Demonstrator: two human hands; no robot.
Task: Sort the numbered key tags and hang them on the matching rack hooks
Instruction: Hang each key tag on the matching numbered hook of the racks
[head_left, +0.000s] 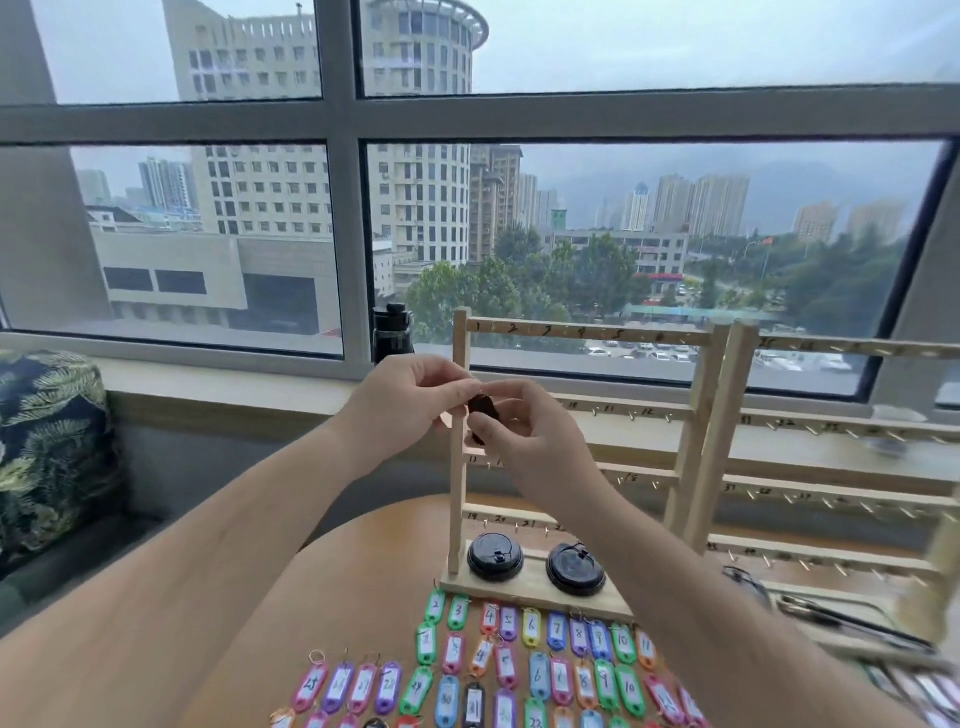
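Dark key tag (479, 410), pinched by left hand (410, 402), right hand (524, 436)

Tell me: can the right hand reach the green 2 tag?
Probably yes: the green 2 tag lies uncovered on the table, but the right hand and left hand are pinching a dark tag.

1. The bare left forearm (234, 519) reaches up from the lower left, and the bare right forearm (649, 561) comes up from the lower right.
2. The left hand (410, 400) is raised, its fingers curled and its fingertips pinching a small dark tag (480, 408).
3. The right hand (524, 436), just beside it and slightly lower, pinches the same tag with thumb and curled fingers.
4. The two hands' fingertips nearly meet.
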